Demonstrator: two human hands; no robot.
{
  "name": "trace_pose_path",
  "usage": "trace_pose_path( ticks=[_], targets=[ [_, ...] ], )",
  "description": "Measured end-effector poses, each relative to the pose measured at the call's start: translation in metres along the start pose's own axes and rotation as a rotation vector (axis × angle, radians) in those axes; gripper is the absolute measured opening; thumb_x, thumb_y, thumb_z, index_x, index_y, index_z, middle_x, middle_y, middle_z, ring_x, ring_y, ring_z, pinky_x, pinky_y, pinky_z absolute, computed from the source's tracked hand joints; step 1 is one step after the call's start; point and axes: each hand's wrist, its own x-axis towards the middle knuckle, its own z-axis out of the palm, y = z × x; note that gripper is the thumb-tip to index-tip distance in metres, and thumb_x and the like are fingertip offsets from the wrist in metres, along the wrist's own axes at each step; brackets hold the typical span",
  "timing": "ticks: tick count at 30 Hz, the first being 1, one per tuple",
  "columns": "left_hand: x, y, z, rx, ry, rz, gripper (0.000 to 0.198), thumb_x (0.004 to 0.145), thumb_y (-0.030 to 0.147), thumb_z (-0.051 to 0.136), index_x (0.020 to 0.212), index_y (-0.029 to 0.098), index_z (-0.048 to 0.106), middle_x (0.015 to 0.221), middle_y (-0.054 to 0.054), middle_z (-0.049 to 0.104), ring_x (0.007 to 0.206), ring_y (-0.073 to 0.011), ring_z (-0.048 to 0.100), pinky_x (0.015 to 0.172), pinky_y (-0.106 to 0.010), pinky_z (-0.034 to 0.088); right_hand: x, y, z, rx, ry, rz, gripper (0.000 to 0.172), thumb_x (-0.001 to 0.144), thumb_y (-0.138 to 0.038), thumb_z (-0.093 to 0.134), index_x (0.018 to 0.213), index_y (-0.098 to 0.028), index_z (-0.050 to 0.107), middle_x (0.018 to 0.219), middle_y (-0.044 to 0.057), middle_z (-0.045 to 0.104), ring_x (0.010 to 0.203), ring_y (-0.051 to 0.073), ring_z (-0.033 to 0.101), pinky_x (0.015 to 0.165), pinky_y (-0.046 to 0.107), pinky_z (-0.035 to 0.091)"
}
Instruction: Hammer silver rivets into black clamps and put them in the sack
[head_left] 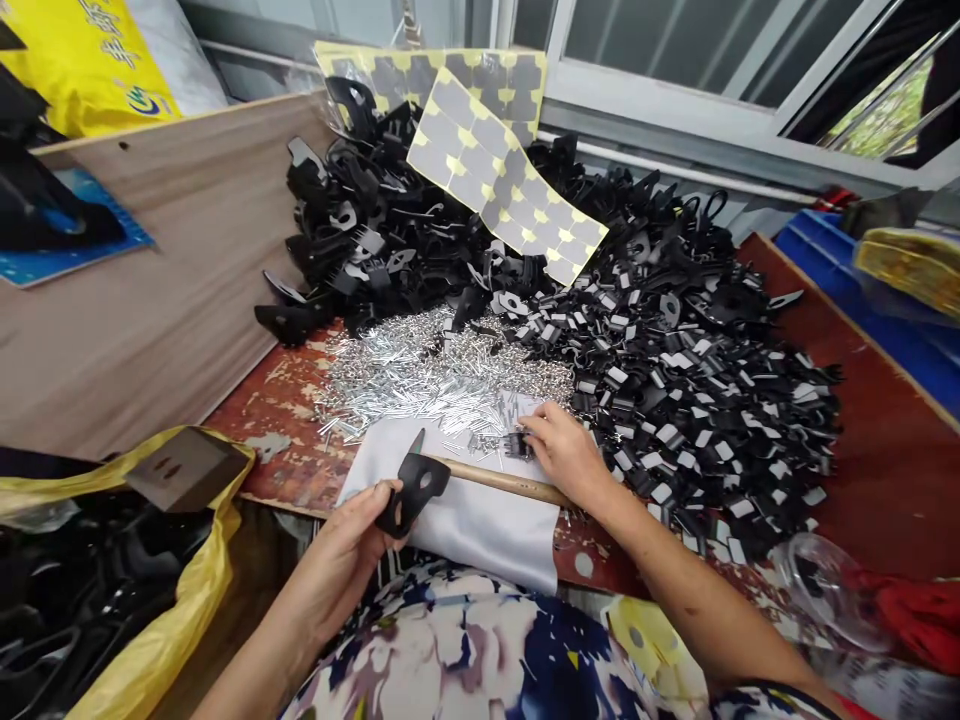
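Observed: the left hand (364,525) pinches a black bracket (414,492) at the left end of the wooden handle (510,481). Just beyond the handle, the right hand's (566,450) curled fingers meet a small black clip (517,445); grip, I cannot tell. Farther beyond lie metal pins (427,375). Advisable: steady bracket, light fingertip hold.

Location type: small assembly workshop. Indicators: a worn, red-painted wooden workbench (296,392); a loose heap of bright silver metal pins (439,385) at the centre; a large pile of small black plastic clips with pale grey pads (697,410) at 3 o'clock; a yellow plastic sack (199,590) of black parts at 8 o'clock; a grey ribbed metal wall (300,20) at 11 o'clock. The blurred blue container (832,265), also at 3 o'clock, is probably a crate.
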Motion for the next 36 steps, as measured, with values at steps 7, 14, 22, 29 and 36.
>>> trace_pose_path(
  ticks=[7,14,22,29,36],
  targets=[
    [-0.002,-0.001,0.002,0.151,-0.060,0.097,0.038,0.073,0.047,0.086,0.098,0.019,0.080,0.109,-0.008,0.067,0.091,-0.0210,0.057,0.069,-0.026,0.052,-0.001,-0.012,0.010,-0.213,-0.081,-0.104,0.019,0.089,-0.009,0.063,0.105,-0.016,0.073,0.094,0.011,0.072,0.093,0.027,0.063,0.087,0.040,0.054],
    [0.001,0.003,0.018,0.352,-0.119,0.162,0.034,0.068,0.047,0.090,0.075,0.015,0.080,0.113,-0.007,0.056,0.073,-0.0124,0.054,0.063,-0.025,0.055,0.022,-0.007,0.004,0.042,0.301,-0.008,0.024,0.090,-0.012,0.056,0.102,-0.021,0.074,0.101,0.008,0.074,0.097,0.023,0.068,0.090,0.037,0.055],
    [0.005,0.002,0.054,0.213,-0.263,0.162,0.030,0.068,0.044,0.090,0.079,0.017,0.081,0.100,-0.006,0.055,0.082,-0.0163,0.054,0.068,-0.028,0.062,0.011,-0.071,0.016,0.521,0.358,0.017,0.015,0.089,-0.019,0.063,0.097,-0.027,0.073,0.095,-0.001,0.079,0.092,0.021,0.075,0.117,0.057,0.041],
    [0.006,-0.002,0.055,0.185,-0.297,0.211,0.030,0.073,0.044,0.088,0.079,0.016,0.082,0.101,-0.007,0.055,0.085,-0.0178,0.056,0.067,-0.026,0.061,-0.001,-0.091,0.028,0.449,0.397,-0.056,0.021,0.089,-0.015,0.058,0.099,-0.029,0.070,0.101,0.002,0.079,0.107,0.026,0.074,0.125,0.067,0.019],
    [0.009,-0.004,0.035,0.280,-0.319,0.052,0.031,0.074,0.046,0.087,0.081,0.017,0.082,0.084,-0.006,0.059,0.071,-0.0149,0.054,0.058,-0.023,0.056,-0.015,-0.091,0.037,0.600,0.212,-0.058,0.020,0.091,-0.019,0.054,0.098,-0.030,0.070,0.099,-0.001,0.078,0.094,0.021,0.074,0.125,0.063,0.024]
  ],
)
